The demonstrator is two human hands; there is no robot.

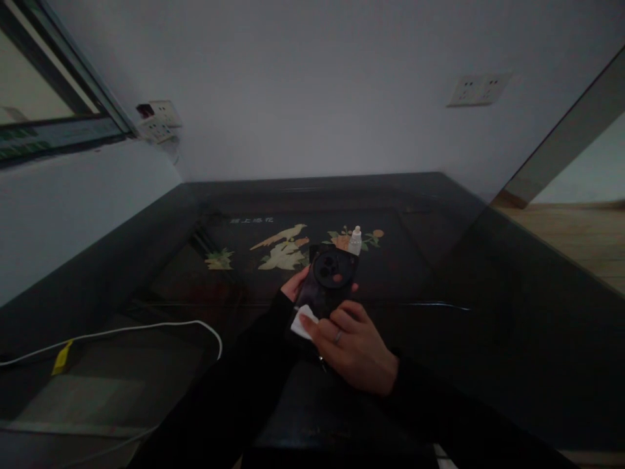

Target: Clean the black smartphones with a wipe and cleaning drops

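A dark smartphone (pixel 319 296), its round camera block facing up at the far end, is gripped from beneath by my left hand (pixel 295 284). Most of that hand is hidden behind the phone; a fingertip shows past its right edge. My right hand (pixel 359 345), with a ring on one finger, is closed on a small white wipe (pixel 305 321), whether cloth or tissue I cannot tell. The wipe touches the lower left of the phone's back. Just beyond the phone a small clear bottle (pixel 355 241) with a white cap stands upright.
The glossy dark table (pixel 439 273) has a bird-and-flower picture (pixel 283 251) on its surface. A white cable (pixel 146 326) with a yellow tag (pixel 62 358) runs along the left. Wall sockets (pixel 478 90) are at the back, and a window (pixel 43 78) is upper left.
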